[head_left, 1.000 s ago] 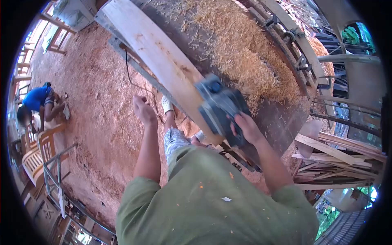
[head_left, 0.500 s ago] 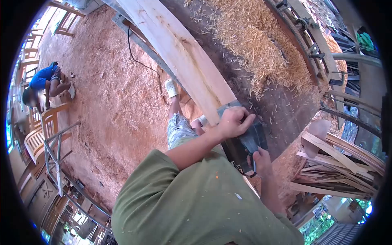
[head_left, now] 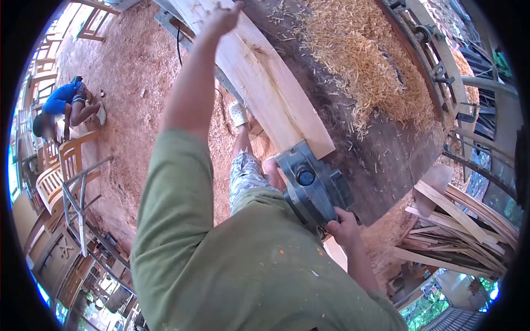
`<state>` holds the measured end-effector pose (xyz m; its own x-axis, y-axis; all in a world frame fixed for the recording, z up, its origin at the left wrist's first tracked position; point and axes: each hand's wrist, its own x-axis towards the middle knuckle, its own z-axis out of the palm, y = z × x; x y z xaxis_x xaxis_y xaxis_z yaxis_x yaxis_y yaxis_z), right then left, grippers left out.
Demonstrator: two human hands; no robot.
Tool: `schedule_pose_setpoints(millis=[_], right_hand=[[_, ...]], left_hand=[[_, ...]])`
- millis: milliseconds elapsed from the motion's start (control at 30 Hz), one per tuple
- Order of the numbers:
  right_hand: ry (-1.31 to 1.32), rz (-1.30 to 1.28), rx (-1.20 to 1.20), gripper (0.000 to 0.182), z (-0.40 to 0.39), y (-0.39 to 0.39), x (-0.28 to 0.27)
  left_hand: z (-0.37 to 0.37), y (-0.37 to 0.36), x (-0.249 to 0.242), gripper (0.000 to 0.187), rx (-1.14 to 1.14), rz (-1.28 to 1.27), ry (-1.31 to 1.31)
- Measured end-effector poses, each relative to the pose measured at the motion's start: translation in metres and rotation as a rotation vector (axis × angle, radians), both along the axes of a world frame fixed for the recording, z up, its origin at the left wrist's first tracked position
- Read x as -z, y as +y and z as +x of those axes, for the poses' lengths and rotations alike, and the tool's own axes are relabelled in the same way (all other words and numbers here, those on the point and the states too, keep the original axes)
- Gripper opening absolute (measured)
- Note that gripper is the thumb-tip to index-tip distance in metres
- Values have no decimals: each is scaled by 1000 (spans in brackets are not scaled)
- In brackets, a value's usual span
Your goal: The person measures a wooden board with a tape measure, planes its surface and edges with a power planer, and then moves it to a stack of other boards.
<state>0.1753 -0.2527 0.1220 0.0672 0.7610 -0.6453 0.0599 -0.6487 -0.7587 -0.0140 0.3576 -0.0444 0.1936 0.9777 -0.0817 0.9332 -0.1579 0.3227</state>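
Note:
My right hand (head_left: 346, 227) grips the rear handle of a dark electric hand planer (head_left: 312, 179). The planer's front end sits on the near end of a long pale wooden board (head_left: 276, 96), which has a brown streak along its grain. With the arm stretched far forward, my left hand (head_left: 222, 21) is over the far part of the board, fingers apart and slightly blurred. Nothing shows in it.
The board lies on a dark workbench (head_left: 381, 171) with a heap of wood shavings (head_left: 370, 66). Thin wood strips (head_left: 447, 234) are piled at right. At left, a person in blue (head_left: 61, 107) bends by a wooden chair (head_left: 70, 157). Shavings cover the floor.
My left hand has left the planer's front and swung forward along the board. My right hand stays on the rear handle, and the planer's top now shows.

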Motion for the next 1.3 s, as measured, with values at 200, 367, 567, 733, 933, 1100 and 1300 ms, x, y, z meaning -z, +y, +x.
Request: schedule_pose_setpoints(millis=[200, 367, 567, 733, 933, 1100, 1300], right_hand=[[2, -27, 47, 67, -14, 14, 6], [-14, -21, 85, 61, -38, 70, 6], [7, -23, 143, 47, -64, 148, 12], [19, 80, 149, 33, -91, 233, 19], [21, 100, 103, 44, -123, 355, 13], [28, 134, 176, 52, -147, 455, 16], [61, 151, 128, 54, -163, 549, 26]], left_hand=[[-36, 23, -20, 68, 183, -287, 120], [-29, 15, -54, 58, 338, -294, 176], [-25, 18, -43, 58, 275, -345, 213], [-21, 21, -73, 64, 219, -416, 233], [-54, 39, -89, 78, 151, -482, -71], [-112, -52, -91, 17, -49, 540, -703], [-72, -259, -65, 12, 599, -119, -992]])
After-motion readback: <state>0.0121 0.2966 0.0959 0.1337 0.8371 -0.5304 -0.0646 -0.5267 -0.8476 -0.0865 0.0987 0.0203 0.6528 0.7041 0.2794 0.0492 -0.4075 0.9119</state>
